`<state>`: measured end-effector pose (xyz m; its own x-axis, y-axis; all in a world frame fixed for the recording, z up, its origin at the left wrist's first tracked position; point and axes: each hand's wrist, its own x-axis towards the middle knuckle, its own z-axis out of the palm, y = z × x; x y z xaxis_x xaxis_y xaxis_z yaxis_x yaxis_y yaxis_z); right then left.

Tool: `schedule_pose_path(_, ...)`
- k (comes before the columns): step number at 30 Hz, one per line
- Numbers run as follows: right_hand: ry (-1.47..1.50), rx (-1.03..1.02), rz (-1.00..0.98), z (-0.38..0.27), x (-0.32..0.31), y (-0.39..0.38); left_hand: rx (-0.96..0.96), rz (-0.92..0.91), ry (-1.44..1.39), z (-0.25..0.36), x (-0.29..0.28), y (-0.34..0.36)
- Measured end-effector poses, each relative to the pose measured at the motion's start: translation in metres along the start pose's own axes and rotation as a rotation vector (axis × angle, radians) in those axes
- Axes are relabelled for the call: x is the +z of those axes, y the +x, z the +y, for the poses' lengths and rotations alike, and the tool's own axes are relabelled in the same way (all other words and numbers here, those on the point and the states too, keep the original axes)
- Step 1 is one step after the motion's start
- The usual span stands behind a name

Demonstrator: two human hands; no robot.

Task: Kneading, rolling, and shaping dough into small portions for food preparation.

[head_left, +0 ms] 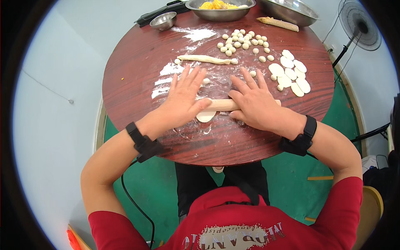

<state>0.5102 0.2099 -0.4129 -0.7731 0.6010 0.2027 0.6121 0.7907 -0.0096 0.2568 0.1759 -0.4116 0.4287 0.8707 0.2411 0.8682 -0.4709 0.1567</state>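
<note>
A pale wooden rolling pin [223, 105] lies crosswise on the table, over a flat piece of dough [206, 116] whose near edge shows below it. My left hand [185, 92] rests open on the pin's left end, fingers stretched forward and thumb along the wood. Farther right, my right hand [255, 96] presses on the pin with its fingers spread, the pin's tip poking out past the palm. Beyond the hands lie a dough rope [204, 59] and a cluster of small dough balls [239, 41]. Several flat dough rounds [290, 74] are spread at the right.
White flour [196, 34] dusts the round, dark red table [137, 83]. At the far edge stand a small metal bowl [163, 21], a basin [221, 15] with yellow food, and another metal basin [291, 11]. A bare corn cob [278, 23] lies there. A fan [360, 26] stands beyond right.
</note>
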Motion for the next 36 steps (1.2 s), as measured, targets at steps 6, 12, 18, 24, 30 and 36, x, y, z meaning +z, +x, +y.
schedule_pose_path(6, 0.101, -0.024, 0.111, 0.005, 0.007, -0.012, -0.153, 0.202, -0.362, 0.004, -0.026, -0.013)
schedule_pose_path(12, 0.327, 0.075, 0.029, 0.014, -0.015, -0.007, -0.438, 0.208, -0.736, -0.011, -0.029, -0.015)
schedule_pose_path(18, 0.645, 0.271, -0.291, 0.023, -0.030, -0.008, -0.533, 0.157, -0.819, 0.008, -0.012, -0.006)
schedule_pose_path(24, 1.107, 0.554, -0.471, 0.030, -0.048, -0.023, -0.656, 0.067, -1.119, 0.005, -0.014, 0.005)
schedule_pose_path(30, 1.362, 0.613, -0.424, 0.039, -0.047, -0.032, -0.636, 0.051, -1.303, 0.031, -0.009, 0.016)
schedule_pose_path(36, 1.606, 0.576, -0.396, 0.042, -0.054, -0.036, -0.501, -0.085, -1.594, 0.044, -0.010, 0.027)
